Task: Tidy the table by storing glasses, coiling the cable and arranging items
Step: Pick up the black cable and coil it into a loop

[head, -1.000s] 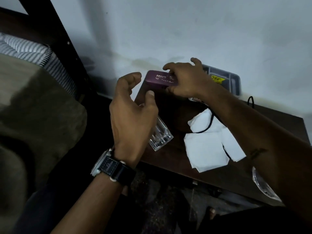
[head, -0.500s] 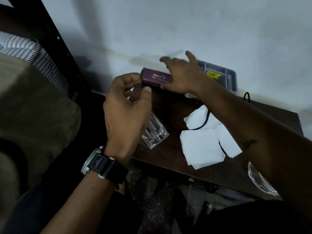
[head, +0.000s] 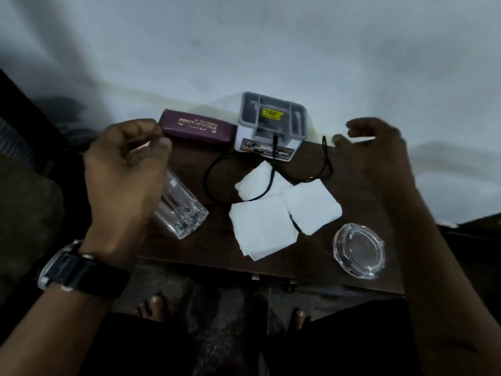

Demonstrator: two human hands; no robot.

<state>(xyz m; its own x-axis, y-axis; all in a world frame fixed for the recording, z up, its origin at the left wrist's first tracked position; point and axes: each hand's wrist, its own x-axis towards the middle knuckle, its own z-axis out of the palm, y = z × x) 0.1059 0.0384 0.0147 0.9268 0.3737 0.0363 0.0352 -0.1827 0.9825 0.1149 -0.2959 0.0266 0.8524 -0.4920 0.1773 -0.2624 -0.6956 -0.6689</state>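
A closed purple glasses case [head: 196, 128] with gold lettering lies against the wall at the back of the dark wooden table [head: 211, 248]. A thin black cable [head: 210, 172] runs from the grey and white organiser box [head: 271, 126] in loops over the white tissues [head: 273, 213]. My left hand [head: 122, 183] hovers above a clear glass tumbler [head: 180, 210], fingers loosely curled, holding nothing. At the table's right, my right hand [head: 379, 153] floats beside the cable's far loop [head: 326, 156], fingers apart and empty.
A clear glass ashtray [head: 359, 251] sits near the front right edge. The white wall rises directly behind the table. A bed with a dark frame lies to the left. My bare toes show on the floor below the table's front edge.
My right hand let go of the purple case, which now lies by the wall, and swung to the right. My left hand stayed over the tumbler. The view turned right.
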